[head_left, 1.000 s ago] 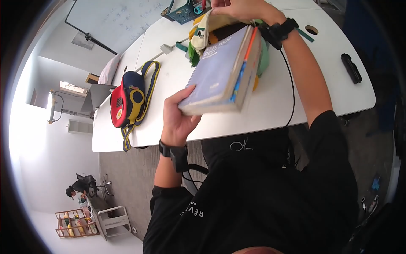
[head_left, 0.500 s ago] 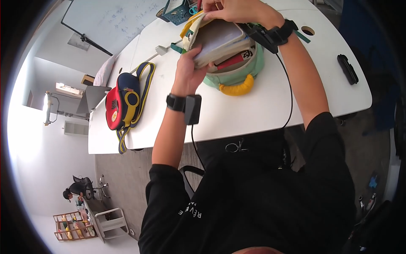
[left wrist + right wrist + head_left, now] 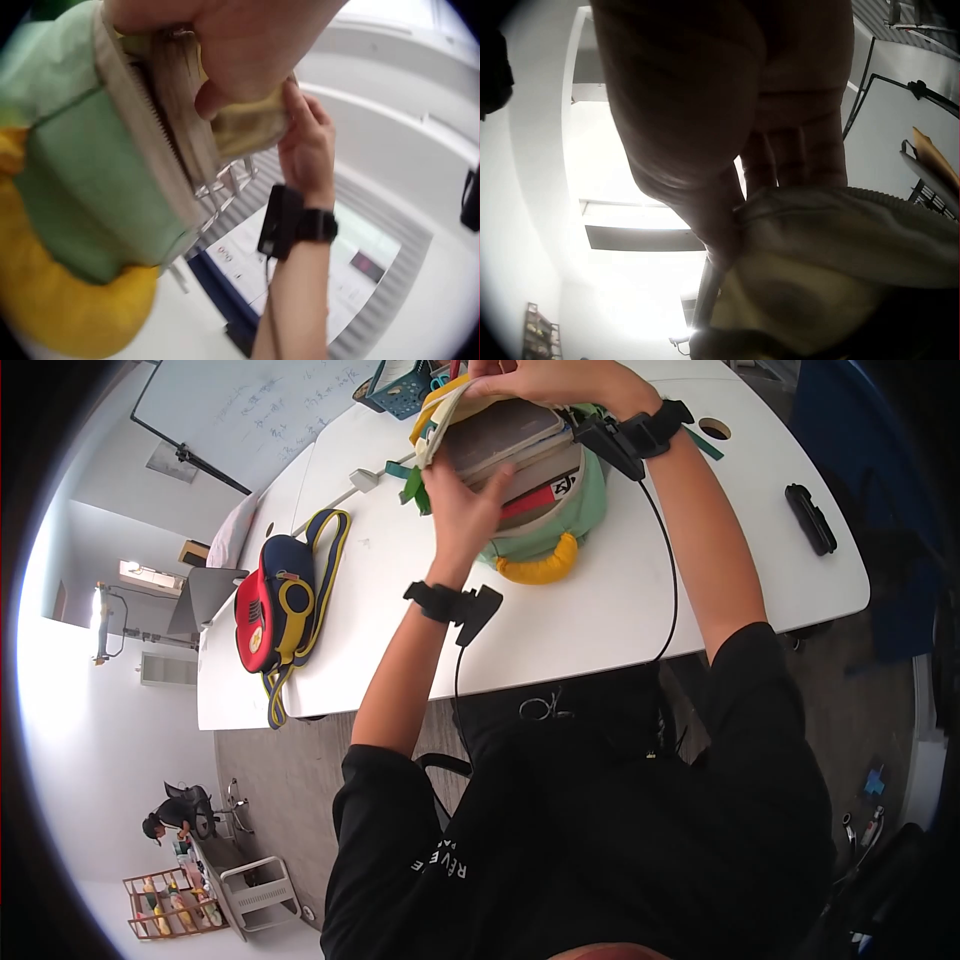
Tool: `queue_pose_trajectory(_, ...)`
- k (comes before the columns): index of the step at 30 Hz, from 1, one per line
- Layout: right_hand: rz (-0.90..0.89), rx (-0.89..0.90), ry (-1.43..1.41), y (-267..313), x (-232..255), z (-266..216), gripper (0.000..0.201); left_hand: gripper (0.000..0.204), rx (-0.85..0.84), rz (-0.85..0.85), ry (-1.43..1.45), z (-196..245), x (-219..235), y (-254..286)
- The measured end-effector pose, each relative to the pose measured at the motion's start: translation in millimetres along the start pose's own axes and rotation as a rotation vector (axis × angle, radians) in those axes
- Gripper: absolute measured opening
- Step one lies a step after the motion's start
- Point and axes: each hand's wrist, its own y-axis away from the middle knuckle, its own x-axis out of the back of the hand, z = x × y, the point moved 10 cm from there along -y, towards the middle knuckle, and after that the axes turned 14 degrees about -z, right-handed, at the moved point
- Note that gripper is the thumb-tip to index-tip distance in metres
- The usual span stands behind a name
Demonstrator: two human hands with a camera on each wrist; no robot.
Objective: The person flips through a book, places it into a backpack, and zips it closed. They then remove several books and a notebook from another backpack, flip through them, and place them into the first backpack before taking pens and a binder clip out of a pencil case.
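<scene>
A mint-green backpack point(image 3: 590, 510) with a yellow handle point(image 3: 540, 563) lies unzipped on the table. The spiral notebook point(image 3: 500, 432) and other books are inside its mouth; a red item with a black-and-white mark point(image 3: 530, 502) shows beside them. My left hand point(image 3: 465, 510) is at the near end of the books, thumb and fingers spread apart, with some fingertips hidden at the bag's edge. At the far side, my right hand point(image 3: 560, 380) pinches the bag's cream zipped edge point(image 3: 817, 225) between thumb and fingers, holding it up.
A red and navy bag point(image 3: 285, 605) with yellow-trimmed straps lies to the left. A blue-green basket point(image 3: 400, 390) stands behind the backpack. On the right are a black case point(image 3: 810, 520) and a table hole point(image 3: 714, 428). A cable point(image 3: 672, 580) hangs from my right wrist.
My left hand has lowered the notebook and books from above the backpack into its mouth, and its fingers have spread. The right hand keeps its hold on the bag's edge.
</scene>
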Motion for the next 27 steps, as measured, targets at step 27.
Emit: queue_pose_trajectory(27, -0.190, -0.148, -0.405, 19.9, 5.6, 11.1, 0.017, 0.018, -0.154, 0.222, -0.435, 28.4, 64.6, 22.5)
